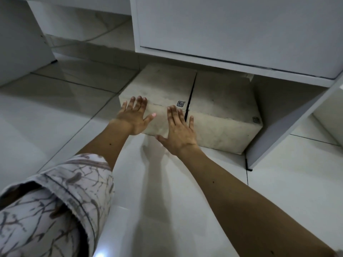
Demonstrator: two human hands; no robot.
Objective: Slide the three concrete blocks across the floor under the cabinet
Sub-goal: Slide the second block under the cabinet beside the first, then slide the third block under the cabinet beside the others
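Observation:
Two pale concrete blocks lie side by side on the tiled floor, their far ends under the white cabinet (232, 30). A thin dark gap separates the left block (163, 86) from the right block (222, 108). A corner of a third block (247, 77) peeks out behind the right one, under the cabinet. My left hand (134, 117) is flat against the left block's near face, fingers spread over its top edge. My right hand (179, 132) presses flat on the same face next to the gap, its little finger reaching the right block.
A white cabinet side panel (289, 123) stands just right of the right block, with a black foot at its base. Another white panel (20, 43) stands at the far left. Glossy white tiles (65, 112) cover the floor. A patterned sleeve (55, 210) fills the lower left.

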